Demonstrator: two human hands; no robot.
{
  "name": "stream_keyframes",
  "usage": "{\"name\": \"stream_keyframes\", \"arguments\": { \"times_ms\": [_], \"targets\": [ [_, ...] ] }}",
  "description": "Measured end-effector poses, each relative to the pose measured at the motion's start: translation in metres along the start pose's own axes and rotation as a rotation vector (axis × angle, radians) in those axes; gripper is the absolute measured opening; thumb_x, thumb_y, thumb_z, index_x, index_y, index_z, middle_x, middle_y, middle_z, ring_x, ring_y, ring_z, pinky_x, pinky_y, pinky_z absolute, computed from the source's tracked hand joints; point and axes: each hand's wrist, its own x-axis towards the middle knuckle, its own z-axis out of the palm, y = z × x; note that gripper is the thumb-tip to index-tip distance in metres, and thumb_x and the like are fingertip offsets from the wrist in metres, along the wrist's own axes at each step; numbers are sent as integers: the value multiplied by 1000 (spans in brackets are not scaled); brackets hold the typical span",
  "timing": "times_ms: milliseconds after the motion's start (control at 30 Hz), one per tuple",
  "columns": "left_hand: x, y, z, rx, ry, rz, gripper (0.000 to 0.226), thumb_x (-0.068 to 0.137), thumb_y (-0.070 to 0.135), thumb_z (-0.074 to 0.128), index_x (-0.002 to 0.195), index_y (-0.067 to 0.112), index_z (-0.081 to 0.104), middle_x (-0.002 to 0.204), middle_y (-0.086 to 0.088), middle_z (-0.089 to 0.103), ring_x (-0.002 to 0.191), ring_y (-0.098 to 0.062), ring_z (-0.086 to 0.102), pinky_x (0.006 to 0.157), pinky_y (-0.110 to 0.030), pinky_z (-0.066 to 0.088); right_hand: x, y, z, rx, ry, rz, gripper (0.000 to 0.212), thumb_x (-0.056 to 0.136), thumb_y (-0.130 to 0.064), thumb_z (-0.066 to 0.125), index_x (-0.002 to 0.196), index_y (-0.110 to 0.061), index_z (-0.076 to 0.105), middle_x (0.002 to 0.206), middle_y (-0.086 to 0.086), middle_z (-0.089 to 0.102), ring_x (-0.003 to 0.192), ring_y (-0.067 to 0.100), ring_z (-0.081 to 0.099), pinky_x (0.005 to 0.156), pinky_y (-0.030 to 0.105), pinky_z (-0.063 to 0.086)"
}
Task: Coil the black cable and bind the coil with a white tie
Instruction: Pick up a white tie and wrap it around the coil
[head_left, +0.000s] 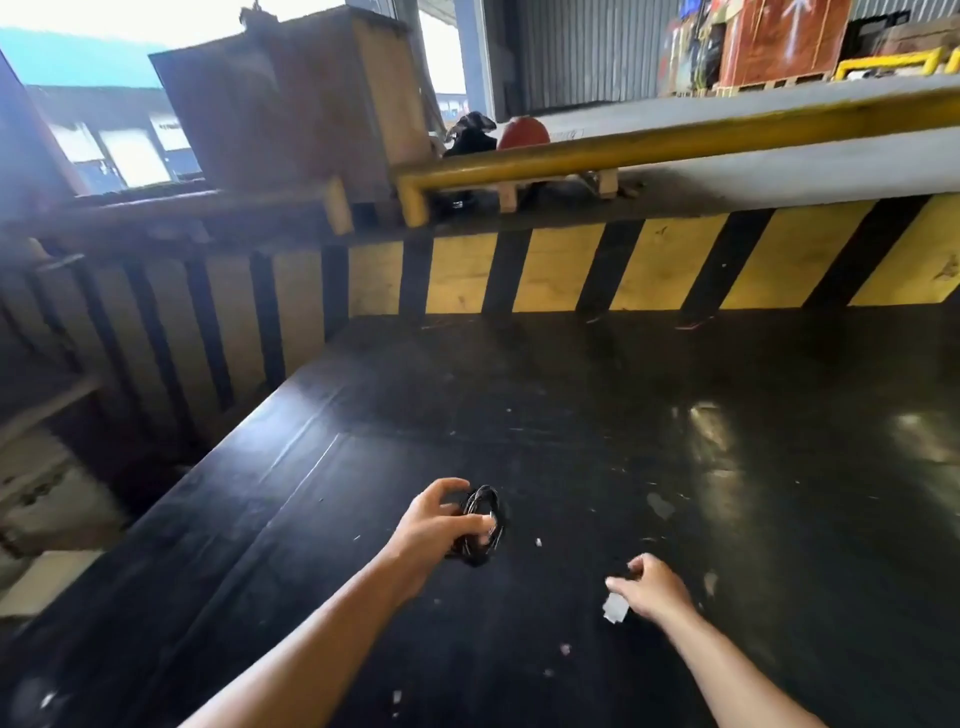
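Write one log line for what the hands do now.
left hand: holds coiled black cable | right hand: empty above table | tie: unclear

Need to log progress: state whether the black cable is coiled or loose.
Coiled: the thin black cable forms stacked loops under the left hand.

We count two hands, the left hand (441, 525) and the right hand (652, 590), one coiled black cable (483, 525), one black worktop (571, 415), and one yellow rail (649, 143) behind.
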Motion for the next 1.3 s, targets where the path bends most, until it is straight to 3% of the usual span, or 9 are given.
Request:
{"name": "stream_keyframes", "arguments": {
  "times_ms": [67, 200, 367, 533, 667, 900, 1100, 1200, 1300],
  "targets": [
    [-2, -9, -14, 82, 12, 15, 48, 75, 7, 76, 115, 20, 55, 86, -21, 71, 62, -20, 65, 57, -27, 52, -2, 12, 10, -184, 5, -30, 31, 76, -33, 65, 102, -17, 58, 106, 6, 63, 93, 25, 61, 67, 28, 41],
    [1, -21, -27, 200, -7, 80, 36, 81, 15, 72, 115, 22, 63, 53, 3, 65, 45, -7, 57, 43, -16, 43, -4, 8, 20, -261, 52, -115, 4, 75, -17, 54, 77, -15, 57, 89, 3, 62, 74, 22, 59, 62, 33, 47],
    [17, -19, -25, 173, -30, 114, 22, 86, 9, 66, 106, 18, 70, 45, 10, 59, 40, -4, 53, 40, -16, 41, -8, 1, 16, -250, 37, -61, 15, 80, -19, 60, 92, -14, 66, 100, 10, 68, 88, 26, 64, 68, 28, 48],
    [39, -2, -18, 205, -108, 141, 12, 85, 9, 66, 92, 17, 71, 42, 11, 54, 36, -4, 45, 37, -16, 34, -30, -43, -27, -185, 28, -182, 22, 72, -19, 72, 94, -14, 70, 81, 1, 68, 69, 11, 58, 47, 13, 39],
    [59, 19, -6, 240, -219, 209, 6, 81, 25, 71, 86, 22, 74, 50, 12, 54, 39, -5, 44, 39, -16, 30, -56, -92, -74, -111, 78, -317, 29, 68, -14, 78, 91, -14, 59, 73, -2, 67, 70, 14, 62, 56, 21, 45],
    [68, 93, 25, 266, -486, 327, 31, 79, 56, 64, 79, 28, 74, 58, 7, 57, 49, -8, 54, 43, -18, 39, -114, -176, -142, -231, 170, -603, 19, 74, -16, 76, 73, -30, 63, 73, -10, 66, 71, 3, 63, 64, 18, 50],
    [62, 171, 33, 281, -608, 485, 30, 87, 48, 59, 80, 23, 74, 60, 8, 66, 54, -5, 59, 50, -17, 45, -135, -244, -183, -278, 252, -738, 16, 77, -11, 72, 81, -26, 68, 74, -12, 67, 70, 0, 63, 61, 13, 48],
    [63, 199, 32, 262, -576, 517, 31, 90, 41, 58, 84, 16, 74, 70, -3, 69, 61, -13, 61, 56, -22, 47, -145, -269, -196, -283, 333, -785, 19, 77, -11, 72, 87, -22, 60, 76, -6, 66, 72, 8, 63, 65, 23, 51],
    [64, 222, 28, 185, -525, 512, 29, 89, 40, 58, 87, 17, 75, 81, -16, 72, 71, -23, 63, 63, -29, 50, -150, -281, -202, -220, 486, -847, 22, 77, -15, 75, 90, -20, 58, 75, -8, 64, 68, 3, 59, 59, 16, 45]
  ]
}}
